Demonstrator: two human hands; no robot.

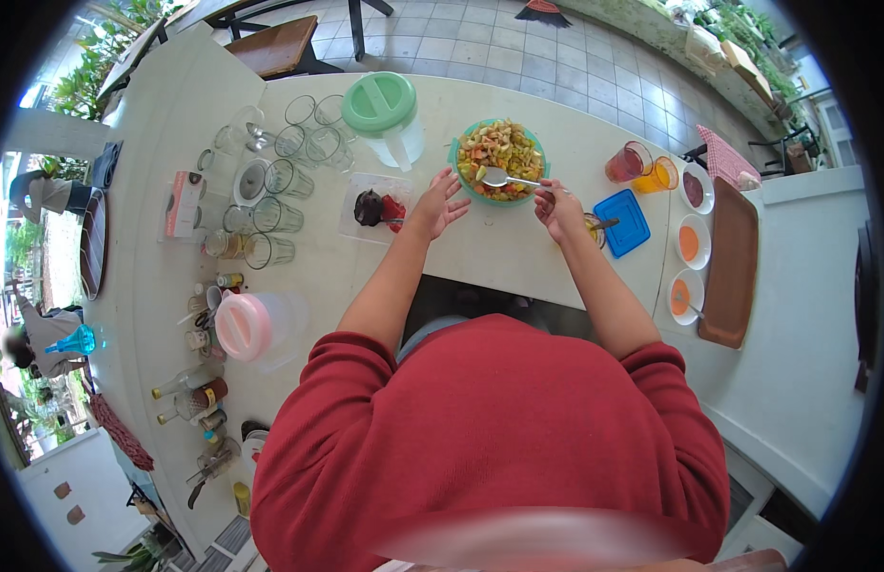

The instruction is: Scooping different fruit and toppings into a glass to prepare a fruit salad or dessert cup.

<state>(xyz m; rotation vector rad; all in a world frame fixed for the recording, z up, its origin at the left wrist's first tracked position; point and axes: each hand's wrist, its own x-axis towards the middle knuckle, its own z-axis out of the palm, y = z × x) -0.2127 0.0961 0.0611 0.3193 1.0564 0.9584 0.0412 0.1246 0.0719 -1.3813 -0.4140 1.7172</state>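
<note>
My right hand (558, 209) grips the handle of a metal spoon (496, 177). The spoon's bowl lies over a heap of diced fruit or vegetables (501, 146), in yellow, green and orange pieces. A green plastic bowl (456, 159) holds the heap. At the bowl's lower left is my left hand (440, 206), empty, its fingers apart and close to the rim. Left of that hand, a clear tray (349, 227) bears a dark lump (368, 207) and a red lump (393, 212). Beside my right forearm stands a partly hidden jar (593, 226) with a utensil in it.
A green-lidded pitcher (380, 104) stands behind the tray; several drinking glasses (278, 216) crowd the left side. A pink-lidded pitcher (243, 327) is nearer me. At right are a blue lid (623, 223), red (628, 164) and orange (655, 176) cups, white bowls (692, 239) and a brown tray (732, 264).
</note>
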